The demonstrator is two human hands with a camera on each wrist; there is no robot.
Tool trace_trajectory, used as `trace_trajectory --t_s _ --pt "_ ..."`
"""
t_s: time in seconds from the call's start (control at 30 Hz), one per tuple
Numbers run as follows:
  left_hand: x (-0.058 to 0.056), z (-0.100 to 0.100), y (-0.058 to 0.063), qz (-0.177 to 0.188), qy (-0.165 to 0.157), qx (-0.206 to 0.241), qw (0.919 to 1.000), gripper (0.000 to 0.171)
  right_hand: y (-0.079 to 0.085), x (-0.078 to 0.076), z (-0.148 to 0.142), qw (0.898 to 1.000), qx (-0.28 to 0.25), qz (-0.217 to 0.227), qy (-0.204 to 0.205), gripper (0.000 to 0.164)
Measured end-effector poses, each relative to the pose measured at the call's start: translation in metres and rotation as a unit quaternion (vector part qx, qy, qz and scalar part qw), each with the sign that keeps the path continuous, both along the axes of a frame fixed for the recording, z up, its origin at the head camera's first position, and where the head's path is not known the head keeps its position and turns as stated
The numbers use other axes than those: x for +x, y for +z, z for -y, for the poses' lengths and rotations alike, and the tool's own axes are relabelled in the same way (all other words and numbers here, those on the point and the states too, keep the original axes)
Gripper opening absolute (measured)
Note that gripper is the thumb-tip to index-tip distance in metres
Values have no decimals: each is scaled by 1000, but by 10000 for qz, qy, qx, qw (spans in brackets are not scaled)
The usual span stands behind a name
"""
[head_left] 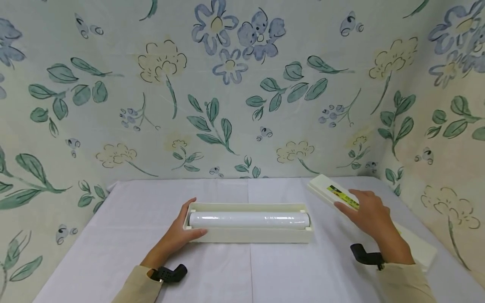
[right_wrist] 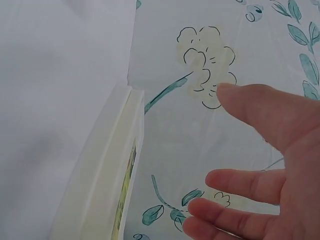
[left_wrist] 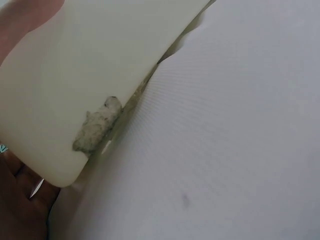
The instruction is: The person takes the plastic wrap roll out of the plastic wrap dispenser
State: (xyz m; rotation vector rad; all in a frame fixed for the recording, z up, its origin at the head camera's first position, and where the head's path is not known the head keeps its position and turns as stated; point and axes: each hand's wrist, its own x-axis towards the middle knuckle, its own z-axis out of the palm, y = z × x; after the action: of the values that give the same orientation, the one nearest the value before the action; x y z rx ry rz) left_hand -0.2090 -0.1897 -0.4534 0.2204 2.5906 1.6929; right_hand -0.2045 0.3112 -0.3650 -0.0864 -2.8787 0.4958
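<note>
A long cream dispenser box (head_left: 250, 235) stands on the table with a white, shiny-wrapped roll (head_left: 246, 220) lying in its open top. My left hand (head_left: 182, 229) grips the box's left end, thumb along the front wall and fingers round the far side. Close up in the left wrist view, the box wall (left_wrist: 90, 60) carries a rough grey patch near its lower edge. At the right lies a long cream lid (head_left: 322, 185) with a yellow-green label. Over its middle is my right hand (head_left: 373, 214); in the right wrist view its fingers are spread, apart from the lid (right_wrist: 97, 165).
A white cloth (head_left: 227, 273) covers the table, with a crease running down its middle. Floral fabric (head_left: 242, 105) hangs behind the table and along the right side. A black wrist camera (head_left: 365, 254) sits at the right wrist, close to the lid.
</note>
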Motion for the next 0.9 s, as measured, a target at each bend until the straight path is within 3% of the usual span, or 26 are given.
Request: trace_trajectory --t_s 0.2,0.6,0.9 --pt "0 -1 -4 5 31 -30 10000 101 1 1 9 9997 -14 -166 174 78" --pt "-2 0 -3 -45 34 -58 10000 102 6 2 27 9987 4 -208 468 74" --pt "-1 0 -2 -53 45 -21 10000 101 7 6 37 9958 -19 -496 772 69"
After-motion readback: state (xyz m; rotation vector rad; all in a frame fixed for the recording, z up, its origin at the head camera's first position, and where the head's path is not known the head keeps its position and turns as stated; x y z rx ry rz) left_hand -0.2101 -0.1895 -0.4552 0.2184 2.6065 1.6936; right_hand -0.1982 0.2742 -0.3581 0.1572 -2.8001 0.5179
